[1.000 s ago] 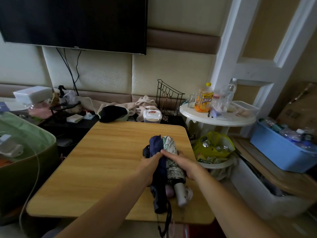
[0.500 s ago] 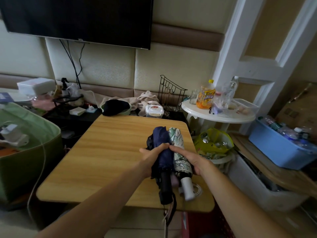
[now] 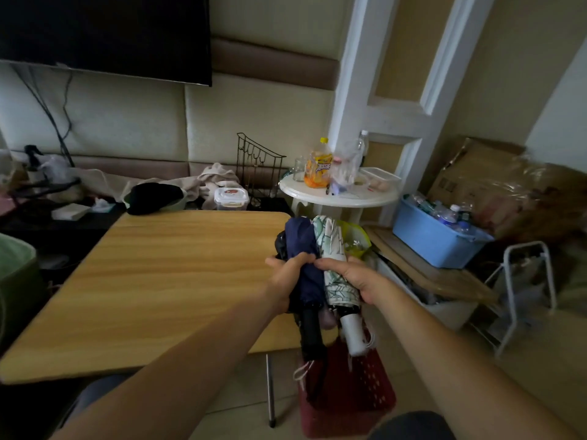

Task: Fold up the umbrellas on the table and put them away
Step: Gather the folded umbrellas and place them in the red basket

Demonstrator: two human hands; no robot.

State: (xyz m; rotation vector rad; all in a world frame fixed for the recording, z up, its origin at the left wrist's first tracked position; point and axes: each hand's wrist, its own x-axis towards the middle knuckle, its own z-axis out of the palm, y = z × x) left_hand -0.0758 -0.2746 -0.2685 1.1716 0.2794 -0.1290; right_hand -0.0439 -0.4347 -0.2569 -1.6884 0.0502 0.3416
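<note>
Left hand [image 3: 286, 281] wrapped around folded navy umbrella [image 3: 301, 249], right hand [image 3: 352, 277] gripping folded leaf-print umbrella [image 3: 333, 249] beside it, both lifted past the desk [image 3: 158, 281] edge, above red basket [image 3: 359, 392].

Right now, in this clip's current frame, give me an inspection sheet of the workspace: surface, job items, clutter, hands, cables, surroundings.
Surface: wooden table, top bare.
Job's things: navy umbrella and white leaf-print umbrella, both folded, held side by side at the table's right edge; a pinkish piece shows between their handles, cannot tell what.
Clutter: round white side table with an orange drink bottle; blue bin of bottles; red perforated basket on the floor below the umbrellas.
Hands: left hand grips the navy umbrella; right hand grips the leaf-print one.
Cables: dark cords hang below the TV.
Surroundings: padded wall, white folding frame at right.
</note>
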